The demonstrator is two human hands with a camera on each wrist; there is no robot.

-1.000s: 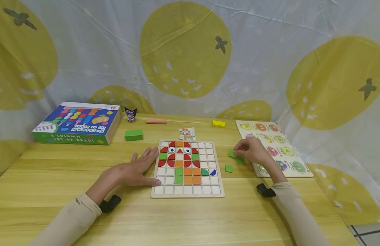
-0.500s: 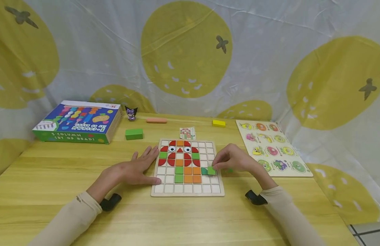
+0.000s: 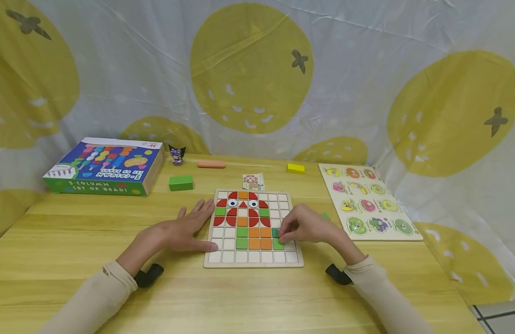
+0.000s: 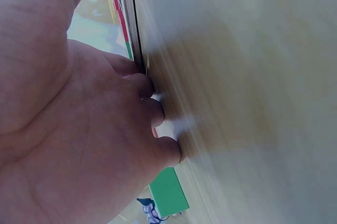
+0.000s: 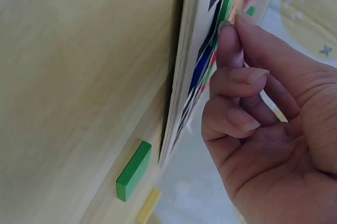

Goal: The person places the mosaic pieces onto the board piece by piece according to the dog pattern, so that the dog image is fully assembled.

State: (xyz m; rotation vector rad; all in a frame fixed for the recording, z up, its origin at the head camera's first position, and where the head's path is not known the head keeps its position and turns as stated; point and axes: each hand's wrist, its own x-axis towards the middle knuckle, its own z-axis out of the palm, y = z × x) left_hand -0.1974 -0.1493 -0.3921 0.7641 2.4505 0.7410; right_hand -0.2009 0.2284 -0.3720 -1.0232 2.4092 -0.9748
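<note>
My left hand [image 3: 174, 235] lies with fingers spread at the left side of the wooden grid board [image 3: 254, 266]. Its thumb rests on the board's edge, and in the left wrist view its fingertips meet the tabletop beside the board. Over the board's right part, my right hand [image 3: 309, 225] pinches a light green square tile [image 3: 278, 244] between thumb and index finger, at a cell just below a dark green quarter-round piece [image 3: 275, 233]. A blue piece [image 5: 201, 71] shows on the board in the right wrist view. Red, orange and green pieces form a pattern on the grid.
Another green tile [image 5: 134, 171] lies on the table right of the board. A pattern card [image 3: 253, 181], a green block [image 3: 181, 183], a yellow block [image 3: 295, 168] and a figurine [image 3: 177, 155] stand behind. A toy box [image 3: 107, 167] is left, a fruit puzzle board [image 3: 345, 220] right.
My right hand has taken a green tile from the table at the right and brought it left to the board, then slightly nearer me. My left hand has stayed in place.
</note>
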